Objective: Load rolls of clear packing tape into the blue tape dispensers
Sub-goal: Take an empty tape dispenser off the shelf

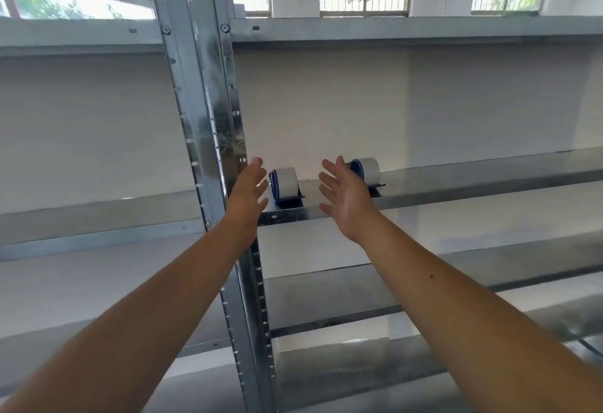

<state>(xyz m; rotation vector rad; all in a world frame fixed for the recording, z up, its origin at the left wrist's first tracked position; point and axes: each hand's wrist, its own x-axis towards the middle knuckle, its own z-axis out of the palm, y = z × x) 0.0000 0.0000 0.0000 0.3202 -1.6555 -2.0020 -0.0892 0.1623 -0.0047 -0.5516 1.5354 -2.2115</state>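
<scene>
Reaching toward the shelf (456, 181), I keep both hands spread, holding nothing. My left hand (249, 192) and right hand (346, 195) flank one dispenser (284, 186) at the front edge; another (367, 171) sits behind my right.

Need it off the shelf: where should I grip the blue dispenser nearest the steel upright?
Probably pinch the blue dispenser across its white tape roll's flat sides, coming from the front. It stands upright on the metal shelf; the open left hand is closest.

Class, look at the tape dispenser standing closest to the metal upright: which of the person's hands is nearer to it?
Left. The left hand is open just beside that dispenser, on its upright side. The right hand, also open, is farther off, in front of the other dispenser.
</scene>
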